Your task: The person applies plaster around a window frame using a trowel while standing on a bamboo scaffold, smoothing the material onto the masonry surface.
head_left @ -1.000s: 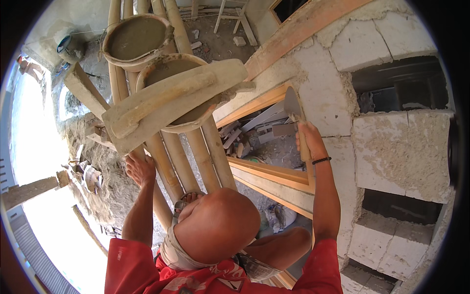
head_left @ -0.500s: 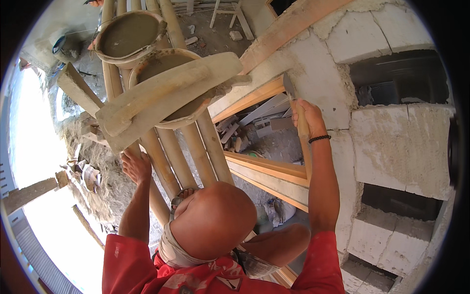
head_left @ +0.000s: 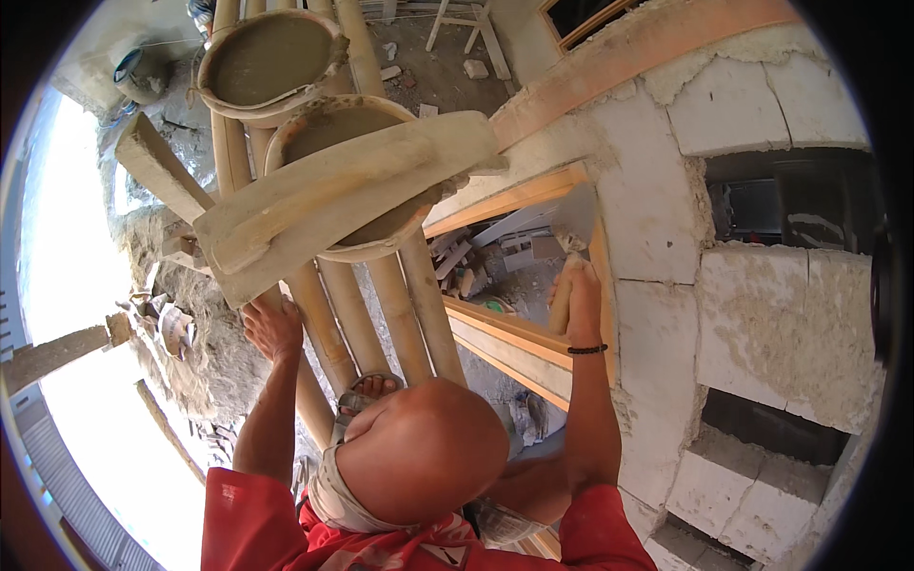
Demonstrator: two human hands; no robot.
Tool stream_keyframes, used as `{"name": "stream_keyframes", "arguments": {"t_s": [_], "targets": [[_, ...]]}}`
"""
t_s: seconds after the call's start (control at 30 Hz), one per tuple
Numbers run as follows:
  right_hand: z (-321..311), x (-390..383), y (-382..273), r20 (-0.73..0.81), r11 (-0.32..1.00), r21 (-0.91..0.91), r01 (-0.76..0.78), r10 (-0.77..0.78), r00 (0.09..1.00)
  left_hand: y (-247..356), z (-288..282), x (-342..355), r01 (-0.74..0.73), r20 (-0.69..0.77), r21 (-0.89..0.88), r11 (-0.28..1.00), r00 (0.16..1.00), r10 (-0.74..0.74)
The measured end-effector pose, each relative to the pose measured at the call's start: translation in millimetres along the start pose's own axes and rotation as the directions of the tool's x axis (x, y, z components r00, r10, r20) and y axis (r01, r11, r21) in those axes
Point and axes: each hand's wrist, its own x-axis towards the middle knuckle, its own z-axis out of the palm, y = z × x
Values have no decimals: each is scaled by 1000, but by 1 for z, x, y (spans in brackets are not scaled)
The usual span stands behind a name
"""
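Note:
My right hand (head_left: 583,295) is closed round the wooden handle of a pointed trowel (head_left: 575,214). The trowel's flat face shows, with some mortar near its neck, in front of the wooden window frame (head_left: 600,247). At the left, my left hand (head_left: 274,325) grips the outer bamboo pole (head_left: 312,400), fingers to one side and thumb to the other, just below the near corner of a long mortar-coated wooden float (head_left: 352,190). That float lies across a bucket of grey mortar (head_left: 328,128), partly covering its mouth.
Behind stands a second mortar bucket (head_left: 271,62), also on the bamboo poles. A wall of pale blocks (head_left: 657,209) with dark openings rises on the right. Wood scraps lie below, seen through the frame. My bent knee (head_left: 419,452) is over the poles; bright daylight fills the left.
My right hand has brought the trowel down and slightly left, and its blade has turned from edge-on to flat. The left hand stays on the pole. The whole view has shifted a little.

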Motion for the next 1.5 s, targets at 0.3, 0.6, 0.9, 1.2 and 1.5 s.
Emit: {"name": "stream_keyframes", "arguments": {"t_s": [0.3,0.6,0.9,1.2,1.5], "targets": [[-61,-1,-25,11,557,-796,237,-378,926,1,4,2,26,79,26,999,997,-28],[-27,45,-72,83,41,-994,97,-270,959,5,-1,2,-10,32,30,1000,999,10],[-25,44,-97,124,-76,-991,107,-257,958,4,0,1,8,63,3,1000,998,-8],[-55,19,-92,139,-136,-984,119,-152,978,-1,9,4,-6,19,21,1000,1000,6],[-77,5,-91,104,152,-974,165,-345,933,1,6,4,18,26,29,999,999,-19]]}}
